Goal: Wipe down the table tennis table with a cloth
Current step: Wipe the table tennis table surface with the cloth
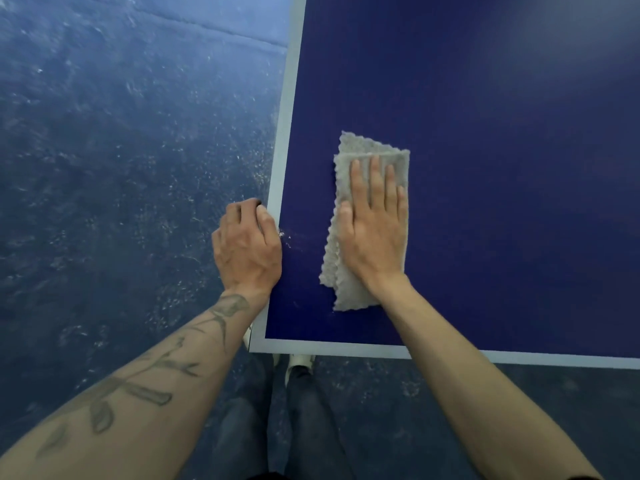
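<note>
White edging marks the side of the blue table tennis table [485, 98] where the left hand [247, 244] sits with fingers curled, seemingly hooked over the rim to brace, though the fingertips are hidden. Just right of it, past a few pale specks [282, 233], the folded grey cloth [349, 147] lies flat under the right hand [374, 230], whose straight fingers press it down. Light, soft and floppy, it will likely bunch unless driven by a flat palm over its middle.

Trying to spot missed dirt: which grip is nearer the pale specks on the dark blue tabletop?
Left. The left grip curls over the pale side edge beside the pale specks; the right grip presses flat on the grey cloth, farther right.
</note>
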